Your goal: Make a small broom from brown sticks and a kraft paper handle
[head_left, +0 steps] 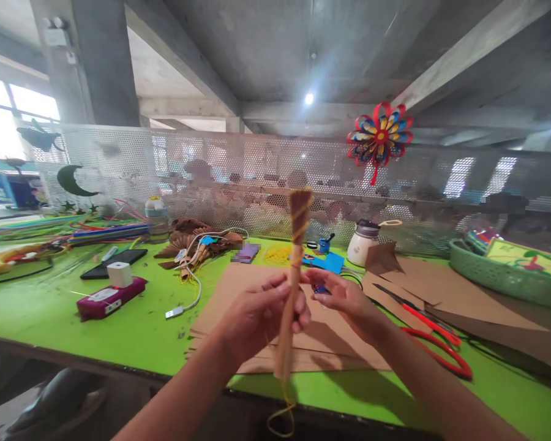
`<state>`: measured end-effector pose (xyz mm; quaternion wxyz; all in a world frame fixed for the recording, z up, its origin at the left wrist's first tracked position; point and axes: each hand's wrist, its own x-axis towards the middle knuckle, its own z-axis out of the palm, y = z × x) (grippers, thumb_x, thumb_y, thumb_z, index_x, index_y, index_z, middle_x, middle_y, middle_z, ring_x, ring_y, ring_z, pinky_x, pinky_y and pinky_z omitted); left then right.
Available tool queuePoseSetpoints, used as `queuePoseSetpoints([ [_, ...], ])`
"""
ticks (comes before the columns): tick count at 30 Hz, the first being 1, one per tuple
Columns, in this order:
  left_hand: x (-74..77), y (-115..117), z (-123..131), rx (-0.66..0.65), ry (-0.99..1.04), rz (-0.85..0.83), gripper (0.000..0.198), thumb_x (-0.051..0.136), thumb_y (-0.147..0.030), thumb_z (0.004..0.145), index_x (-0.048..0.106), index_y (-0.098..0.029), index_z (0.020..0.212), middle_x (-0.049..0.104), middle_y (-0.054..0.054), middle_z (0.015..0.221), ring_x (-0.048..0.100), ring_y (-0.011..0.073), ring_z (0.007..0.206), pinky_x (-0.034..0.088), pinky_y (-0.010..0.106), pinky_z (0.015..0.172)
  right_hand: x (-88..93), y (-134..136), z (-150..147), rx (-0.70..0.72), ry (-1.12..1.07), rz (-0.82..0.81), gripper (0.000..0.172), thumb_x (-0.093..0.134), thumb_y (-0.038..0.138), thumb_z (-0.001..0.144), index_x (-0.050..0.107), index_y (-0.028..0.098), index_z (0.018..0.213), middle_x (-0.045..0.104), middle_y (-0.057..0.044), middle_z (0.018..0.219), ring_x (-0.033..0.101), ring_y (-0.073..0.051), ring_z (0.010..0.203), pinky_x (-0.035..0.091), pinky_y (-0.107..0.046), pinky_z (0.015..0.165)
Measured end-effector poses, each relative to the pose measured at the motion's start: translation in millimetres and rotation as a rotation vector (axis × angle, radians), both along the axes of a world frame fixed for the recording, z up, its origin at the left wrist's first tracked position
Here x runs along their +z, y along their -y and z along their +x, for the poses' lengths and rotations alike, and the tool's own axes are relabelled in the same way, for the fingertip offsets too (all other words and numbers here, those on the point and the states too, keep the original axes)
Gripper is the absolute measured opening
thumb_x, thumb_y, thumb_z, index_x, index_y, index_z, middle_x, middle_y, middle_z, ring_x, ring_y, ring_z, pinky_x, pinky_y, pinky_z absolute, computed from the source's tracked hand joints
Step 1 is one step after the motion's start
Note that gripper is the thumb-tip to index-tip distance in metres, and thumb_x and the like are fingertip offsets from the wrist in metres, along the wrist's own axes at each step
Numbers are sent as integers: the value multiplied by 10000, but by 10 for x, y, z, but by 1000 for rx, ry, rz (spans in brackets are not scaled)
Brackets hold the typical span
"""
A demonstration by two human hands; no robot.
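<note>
Upright in my left hand (261, 315) is a slim roll of brown paper (297, 245), with the fingers closed round its middle. Yellow string (299, 231) winds about the darker, wider upper part, and a loose end of it loops below the foot of the roll. The roll is a little blurred. Just right of it, my right hand (349, 300) is apart from the paper, thumb and fingers spread; I see nothing gripped in it. Beneath both hands lies a stack of brown paper sheets (239, 282) on the green table (165, 343).
Red-handled scissors (434, 343) lie to the right, near a green basket (509, 285). A white jar (363, 242) and blue paper (333, 262) are behind. A maroon power strip (110, 299), a white cable (197, 294) and crumpled brown paper (183, 236) are at left.
</note>
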<state>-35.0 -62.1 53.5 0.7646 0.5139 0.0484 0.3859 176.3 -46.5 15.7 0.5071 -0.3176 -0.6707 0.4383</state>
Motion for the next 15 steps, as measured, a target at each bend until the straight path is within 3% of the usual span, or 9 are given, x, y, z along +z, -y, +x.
queuePoseSetpoints([
  [3, 87, 94, -23, 148, 366, 52, 178, 550, -209, 816, 589, -172, 985, 497, 5, 681, 506, 80, 587, 385, 180, 525, 78, 91, -89, 37, 87, -24, 399, 649, 258, 750, 594, 228, 1144, 577, -86, 1175, 487, -237, 1127, 412, -403, 917],
  [4, 90, 123, 9, 140, 419, 68, 166, 559, -231, 812, 594, -190, 969, 487, -3, 666, 486, 74, 556, 367, 178, 494, 85, 119, -117, 34, 125, -31, 394, 650, 259, 749, 599, 224, 1139, 588, -86, 1150, 507, -236, 1096, 426, -400, 896],
  [6, 63, 172, 121, 57, 244, 106, 174, 535, -262, 831, 600, -180, 970, 512, 21, 689, 517, 110, 581, 383, 214, 509, 82, 165, -155, 12, 174, -28, 359, 655, 266, 742, 624, 221, 1097, 611, -77, 1104, 542, -230, 1033, 446, -387, 859],
  [8, 18, 191, 245, 68, 110, 195, 204, 513, -295, 844, 587, -189, 1002, 523, 31, 714, 551, 155, 643, 422, 269, 583, 75, 193, -159, -14, 168, -36, 275, 654, 301, 742, 665, 208, 1000, 646, -66, 992, 584, -220, 912, 471, -371, 788],
  [12, -48, 129, 337, 417, -269, 680, 218, 476, -269, 859, 619, -212, 1014, 573, 69, 851, 535, 194, 777, 416, 315, 736, 92, 190, -43, -118, 99, -84, 216, 682, 378, 705, 687, 179, 789, 639, -28, 707, 578, -189, 703, 465, -349, 698],
  [15, -48, 81, 251, 603, -548, 1074, 305, 462, -171, 847, 620, -273, 1086, 589, 71, 938, 507, 205, 820, 378, 321, 776, 89, 140, 116, -249, 24, -79, 234, 721, 370, 653, 698, 185, 794, 664, -49, 842, 571, -215, 816, 441, -350, 754],
])
